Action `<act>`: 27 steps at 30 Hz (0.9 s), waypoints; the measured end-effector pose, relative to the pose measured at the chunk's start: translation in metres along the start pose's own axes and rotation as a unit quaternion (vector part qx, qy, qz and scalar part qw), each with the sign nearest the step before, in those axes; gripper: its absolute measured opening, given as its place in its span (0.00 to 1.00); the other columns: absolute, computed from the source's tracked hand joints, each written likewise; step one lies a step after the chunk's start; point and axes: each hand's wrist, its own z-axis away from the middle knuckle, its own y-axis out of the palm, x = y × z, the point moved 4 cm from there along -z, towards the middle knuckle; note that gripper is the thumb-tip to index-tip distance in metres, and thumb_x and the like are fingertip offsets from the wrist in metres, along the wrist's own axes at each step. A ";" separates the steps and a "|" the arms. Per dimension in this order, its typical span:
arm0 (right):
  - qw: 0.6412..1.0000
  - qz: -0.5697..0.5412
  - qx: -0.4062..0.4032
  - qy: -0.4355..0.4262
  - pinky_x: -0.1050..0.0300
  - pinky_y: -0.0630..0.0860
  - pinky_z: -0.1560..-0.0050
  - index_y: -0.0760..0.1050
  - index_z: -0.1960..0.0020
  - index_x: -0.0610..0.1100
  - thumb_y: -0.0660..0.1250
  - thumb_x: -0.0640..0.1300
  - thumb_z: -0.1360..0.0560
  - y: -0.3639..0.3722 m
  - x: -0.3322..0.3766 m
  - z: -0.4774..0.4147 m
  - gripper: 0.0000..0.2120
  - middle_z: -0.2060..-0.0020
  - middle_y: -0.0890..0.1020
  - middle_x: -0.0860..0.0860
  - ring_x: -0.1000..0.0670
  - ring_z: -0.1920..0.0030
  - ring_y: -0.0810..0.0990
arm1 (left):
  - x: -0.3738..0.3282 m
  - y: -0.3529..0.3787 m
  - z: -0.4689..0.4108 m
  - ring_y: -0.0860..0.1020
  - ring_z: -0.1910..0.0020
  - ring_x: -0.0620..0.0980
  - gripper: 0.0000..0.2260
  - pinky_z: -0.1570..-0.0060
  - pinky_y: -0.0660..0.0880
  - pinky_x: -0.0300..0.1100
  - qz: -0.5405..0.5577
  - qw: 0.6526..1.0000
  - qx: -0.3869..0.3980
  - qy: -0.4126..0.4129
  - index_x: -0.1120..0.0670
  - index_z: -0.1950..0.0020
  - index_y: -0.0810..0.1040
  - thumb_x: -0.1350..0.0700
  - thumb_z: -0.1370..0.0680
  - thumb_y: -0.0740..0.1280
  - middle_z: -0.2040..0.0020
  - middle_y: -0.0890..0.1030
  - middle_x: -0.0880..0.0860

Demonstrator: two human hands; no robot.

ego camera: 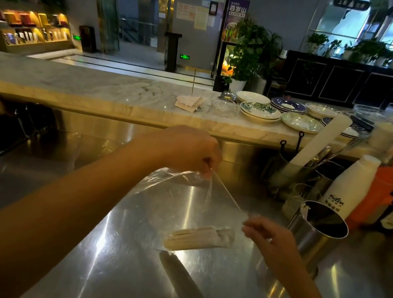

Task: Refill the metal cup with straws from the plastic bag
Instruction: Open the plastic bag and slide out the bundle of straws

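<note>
The right hand (pixel 270 239) reaches in from the lower right and pinches the near right corner of a clear plastic bag (pixel 183 198) between thumb and fingers. The left hand (pixel 188 147), farther out and to the left, is closed into a loose fist with its fingertips pinching the bag's upper edge, so the film is stretched taut between the two hands and hangs open above the stainless steel counter (pixel 120 277). A bundle of pale paper-wrapped straws (pixel 198 238) lies at the bottom of the bag, just left of and below the right hand, slanting up to the right; its shadow falls on the steel beneath it. The metal cup (pixel 315 233) stands upright on the counter just to the right of the right hand, apart from the bag, its inside dark.

Behind the cup are a white bottle (pixel 350 187) with dark lettering, an orange container (pixel 377 193), and a holder with utensils and a long white roll (pixel 319 141) leaning out of it. Beyond the steel runs a raised marble ledge (pixel 72 84) carrying stacks of patterned plates (pixel 259 111), a small call bell (pixel 227 94) and folded paper slips (pixel 189 102). Farther back, the dim room shows a potted plant (pixel 247 54), lit display shelves (pixel 32 27) on the left and glass doors (pixel 135 7).
</note>
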 end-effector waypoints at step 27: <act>0.969 -0.141 -0.198 0.048 0.58 0.73 0.60 0.75 0.63 0.46 0.63 0.38 0.26 -0.034 0.001 -0.014 0.09 0.67 0.77 0.48 0.53 0.65 0.76 | 0.098 0.070 0.021 0.72 0.63 0.45 0.05 0.67 0.62 0.32 0.059 0.988 -0.120 -0.079 0.54 0.53 0.80 0.61 0.27 0.68 0.57 0.82 0.54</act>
